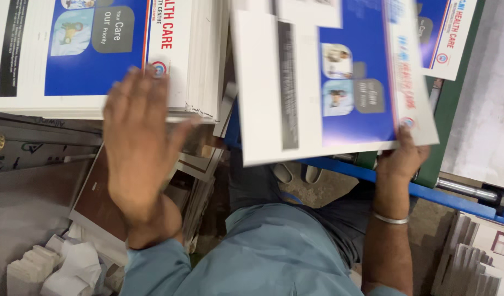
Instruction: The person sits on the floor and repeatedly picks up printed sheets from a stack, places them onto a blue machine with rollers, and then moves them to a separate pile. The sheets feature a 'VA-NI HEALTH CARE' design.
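Nearest, I see my left hand (139, 142) spread wide and flat, fingers open, its tips lying on the near edge of the stack of printed sheets (98, 55) at upper left; it holds nothing. My right hand (402, 156), with a metal bangle (390, 219) on the wrist, is pinched on the lower right edge of a single blue-and-white printed sheet (328, 82), which is raised and tilted. Farther right I note a blue frame (427, 193) under that sheet.

printed sheet (328, 82) right | sheet stack (98, 55) left | metal bar (465, 189) below-right of sheet
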